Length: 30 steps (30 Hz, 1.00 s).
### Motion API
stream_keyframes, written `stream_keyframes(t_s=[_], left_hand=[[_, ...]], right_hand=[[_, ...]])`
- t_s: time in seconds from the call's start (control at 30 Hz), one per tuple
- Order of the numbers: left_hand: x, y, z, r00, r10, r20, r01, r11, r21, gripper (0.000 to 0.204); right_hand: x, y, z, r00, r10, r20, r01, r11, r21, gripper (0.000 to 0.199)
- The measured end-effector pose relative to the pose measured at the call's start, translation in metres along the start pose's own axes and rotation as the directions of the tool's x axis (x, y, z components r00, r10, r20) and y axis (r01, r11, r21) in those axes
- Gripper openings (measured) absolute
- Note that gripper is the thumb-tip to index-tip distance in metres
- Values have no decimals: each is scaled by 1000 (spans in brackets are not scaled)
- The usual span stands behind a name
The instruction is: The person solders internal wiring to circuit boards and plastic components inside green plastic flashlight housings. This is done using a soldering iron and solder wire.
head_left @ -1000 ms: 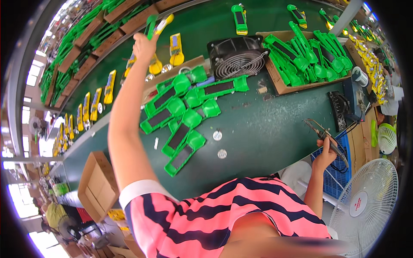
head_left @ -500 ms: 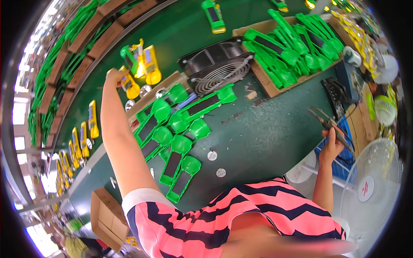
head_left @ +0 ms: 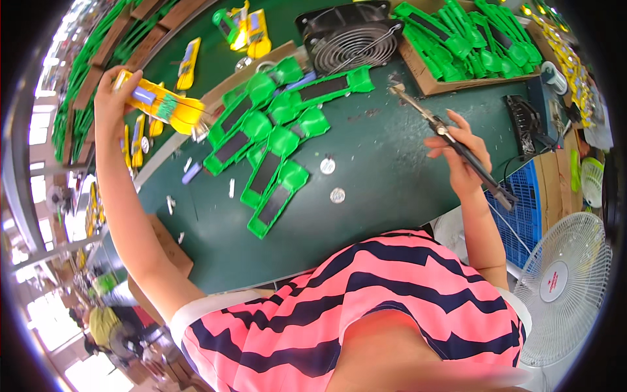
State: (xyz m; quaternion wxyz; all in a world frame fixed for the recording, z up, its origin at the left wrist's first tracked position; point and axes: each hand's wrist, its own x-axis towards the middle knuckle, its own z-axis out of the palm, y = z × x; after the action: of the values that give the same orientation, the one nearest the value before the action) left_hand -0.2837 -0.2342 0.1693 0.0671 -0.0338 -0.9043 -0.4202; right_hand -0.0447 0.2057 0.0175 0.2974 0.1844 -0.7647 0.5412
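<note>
My left hand [head_left: 115, 97] is raised at the left, closed on one end of a yellow flashlight housing [head_left: 185, 116]. A lilac battery cell and a green part show in its open side, and thin wires reach its far end. In my right hand [head_left: 467, 160] is a soldering iron [head_left: 480, 168], its metal tip angled up and to the left over the bench. The iron is well apart from the housing. Between the hands lie several green flashlight shells [head_left: 274, 166] with dark panels, loosely overlapping. Two small round discs [head_left: 327, 166] rest beside them.
A black fan with a wire guard [head_left: 356, 47] stands at the bench's back. Behind my right hand is a carton [head_left: 450, 85] of green shells. More yellow housings [head_left: 188, 64] lie along the far left. A white fan [head_left: 558, 287] and a blue crate [head_left: 516, 209] are at right.
My left hand has drawn a yellow housing back from the far row, toward the left. My right hand has brought the soldering iron in over the bench from the right edge. The view has shifted.
</note>
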Motion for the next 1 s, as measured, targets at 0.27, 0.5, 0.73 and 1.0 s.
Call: stream_keyframes(t_s=[0.27,0.5,0.73,1.0], left_hand=[[-285,-14,153,938,-344,-39,279,818,-503,29],[-331,2,192,940,176,-293,-9,870,493,42],[-273,-16,164,959,163,234,-284,596,751,22],[-269,45,226,759,521,391,-635,724,269,8]], right_hand=[[-38,-1,20,992,114,-60,-107,989,103,20],[-65,-10,6,982,167,-93,-157,982,109,20],[-86,-17,2,978,186,-91,-175,978,116,21],[-99,-25,-4,977,207,-56,-205,978,42,22]])
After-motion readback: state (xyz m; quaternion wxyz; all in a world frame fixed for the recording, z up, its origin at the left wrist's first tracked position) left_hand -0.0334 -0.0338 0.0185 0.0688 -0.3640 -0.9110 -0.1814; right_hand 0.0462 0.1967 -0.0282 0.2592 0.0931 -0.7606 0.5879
